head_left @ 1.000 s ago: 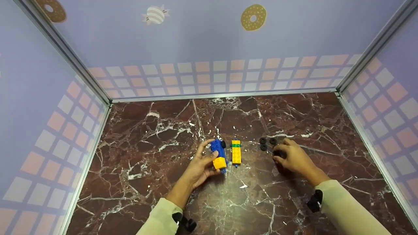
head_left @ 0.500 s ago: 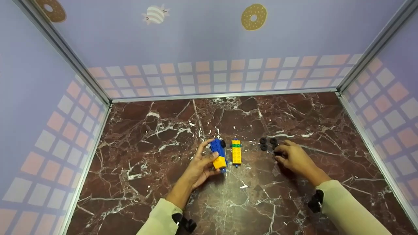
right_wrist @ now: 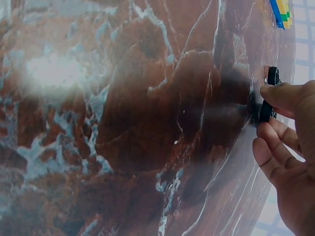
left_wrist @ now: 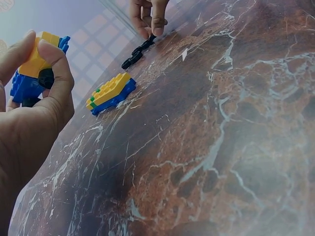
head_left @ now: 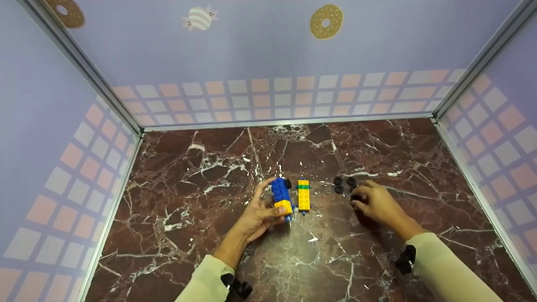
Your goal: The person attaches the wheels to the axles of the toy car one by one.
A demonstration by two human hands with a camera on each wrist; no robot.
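My left hand (head_left: pixel 256 217) grips a toy block car (head_left: pixel 280 191) with a blue body, a yellow block at its near end and black wheels. The thumb lies on the yellow block; in the left wrist view, fingers wrap the car (left_wrist: pixel 30 73) above the table. Just right of it lies a second block car (head_left: pixel 303 196), yellow with a green strip over a blue base, no wheels visible on it. My right hand (head_left: pixel 379 204) pinches a black toy wheel (right_wrist: pixel 266 112) between thumb and fingers, low over the table. Several loose black wheels (head_left: pixel 338 180) lie beside its fingertips.
The dark red marbled table (head_left: pixel 201 235) is enclosed by lilac panels (head_left: pixel 260 50) at the back and both sides. A metal rail (head_left: pixel 293 122) runs along the back edge. Black wrist straps (head_left: pixel 405 259) sit on the pale sleeves.
The car in my left hand has turned slightly, showing more of its blue studded top, and the thumb has slid down onto the yellow block. My right hand has barely shifted among the wheels.
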